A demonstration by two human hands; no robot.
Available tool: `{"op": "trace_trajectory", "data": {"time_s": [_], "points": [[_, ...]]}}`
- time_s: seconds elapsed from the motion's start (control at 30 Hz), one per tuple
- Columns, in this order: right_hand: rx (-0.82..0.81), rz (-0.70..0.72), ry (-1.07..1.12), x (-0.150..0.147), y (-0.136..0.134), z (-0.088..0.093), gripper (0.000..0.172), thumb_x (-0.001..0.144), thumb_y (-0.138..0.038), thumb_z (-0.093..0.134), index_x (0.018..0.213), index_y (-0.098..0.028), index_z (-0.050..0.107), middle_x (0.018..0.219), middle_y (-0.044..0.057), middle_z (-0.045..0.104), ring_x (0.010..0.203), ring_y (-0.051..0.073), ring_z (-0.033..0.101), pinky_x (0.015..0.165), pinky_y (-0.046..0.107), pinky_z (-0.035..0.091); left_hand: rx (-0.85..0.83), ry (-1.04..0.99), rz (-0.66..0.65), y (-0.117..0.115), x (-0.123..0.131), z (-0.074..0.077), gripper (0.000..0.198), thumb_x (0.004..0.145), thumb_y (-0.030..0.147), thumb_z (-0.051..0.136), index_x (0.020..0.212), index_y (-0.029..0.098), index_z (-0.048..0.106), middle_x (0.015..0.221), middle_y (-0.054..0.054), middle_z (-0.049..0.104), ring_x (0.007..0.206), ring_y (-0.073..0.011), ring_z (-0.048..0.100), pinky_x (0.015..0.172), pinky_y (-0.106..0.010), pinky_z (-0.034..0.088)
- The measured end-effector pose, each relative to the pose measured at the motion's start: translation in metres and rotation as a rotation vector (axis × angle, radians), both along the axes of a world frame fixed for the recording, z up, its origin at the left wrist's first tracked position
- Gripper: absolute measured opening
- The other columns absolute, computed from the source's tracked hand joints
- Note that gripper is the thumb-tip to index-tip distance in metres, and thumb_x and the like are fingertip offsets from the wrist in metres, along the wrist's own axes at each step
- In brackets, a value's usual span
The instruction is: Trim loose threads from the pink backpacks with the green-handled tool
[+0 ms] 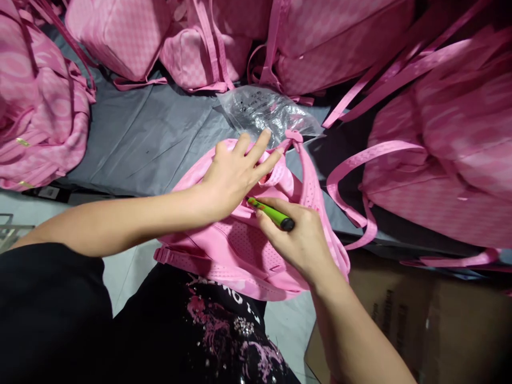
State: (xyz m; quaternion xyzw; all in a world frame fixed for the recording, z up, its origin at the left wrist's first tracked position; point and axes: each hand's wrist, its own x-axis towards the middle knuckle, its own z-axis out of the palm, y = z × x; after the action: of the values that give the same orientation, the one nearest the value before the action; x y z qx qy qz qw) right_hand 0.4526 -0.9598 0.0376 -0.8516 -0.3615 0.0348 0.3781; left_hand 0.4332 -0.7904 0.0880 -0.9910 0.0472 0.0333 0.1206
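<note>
The pink backpack lies beneath both hands, at the edge of the gray-covered surface. The left hand rests on it, fingers spread; the right hand grips a green tool, its tip against the fabric just beside the left hand.

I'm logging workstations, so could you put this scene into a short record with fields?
Left hand: grip open, spread flat on the pink backpack
Right hand: grip closed around a green tool
Tool tip: beside the left hand, at the backpack; exact type unclear
Clear plastic bag: on the table, just beyond the backpack
Other pink bags: along the back and both sides
Cardboard box: lower right
</note>
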Motion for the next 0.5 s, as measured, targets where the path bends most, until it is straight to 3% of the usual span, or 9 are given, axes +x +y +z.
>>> {"op": "trace_trajectory", "data": {"time_s": [0.13,0.23,0.37,0.5], "points": [[0.056,0.201,-0.096,-0.027,0.0,0.002,0.028,0.09,-0.026,0.058,0.108,-0.012,0.075,0.097,0.009,0.078,0.082,0.024,0.072,0.079,0.038,0.055,0.014,0.015,0.156,0.004,-0.063,-0.002,0.073,0.099,0.017,0.043,0.161,0.035,0.011,0.169,-0.012,0.011,0.142,-0.0387,0.031,0.092,-0.054,0.046],[0.053,0.252,-0.163,-0.036,0.013,-0.007,0.027,0.091,-0.026,0.058,0.106,-0.012,0.076,0.094,0.009,0.078,0.079,0.025,0.072,0.078,0.04,0.054,-0.002,0.027,0.231,0.018,-0.087,-0.009,0.085,0.094,0.024,0.058,0.162,0.035,0.006,0.17,-0.012,0.007,0.144,-0.0398,0.03,0.094,-0.053,0.047],[0.044,0.233,-0.177,-0.032,0.042,-0.023,0.029,0.088,-0.027,0.058,0.106,-0.013,0.077,0.09,0.01,0.078,0.078,0.027,0.072,0.08,0.042,0.053,-0.021,0.004,0.224,0.048,-0.08,-0.023,0.117,0.08,0.037,0.079,0.162,0.031,-0.004,0.169,-0.014,-0.008,0.151,-0.0425,0.015,0.097,-0.054,0.048],[-0.03,0.183,-0.126,-0.021,0.068,-0.035,0.031,0.086,-0.025,0.058,0.108,-0.013,0.078,0.091,0.012,0.078,0.081,0.028,0.073,0.081,0.04,0.054,-0.067,0.033,0.275,0.074,-0.055,-0.042,0.128,0.073,0.036,0.084,0.161,0.03,-0.009,0.168,-0.016,-0.012,0.152,-0.0456,0.007,0.099,-0.06,0.048]]}}
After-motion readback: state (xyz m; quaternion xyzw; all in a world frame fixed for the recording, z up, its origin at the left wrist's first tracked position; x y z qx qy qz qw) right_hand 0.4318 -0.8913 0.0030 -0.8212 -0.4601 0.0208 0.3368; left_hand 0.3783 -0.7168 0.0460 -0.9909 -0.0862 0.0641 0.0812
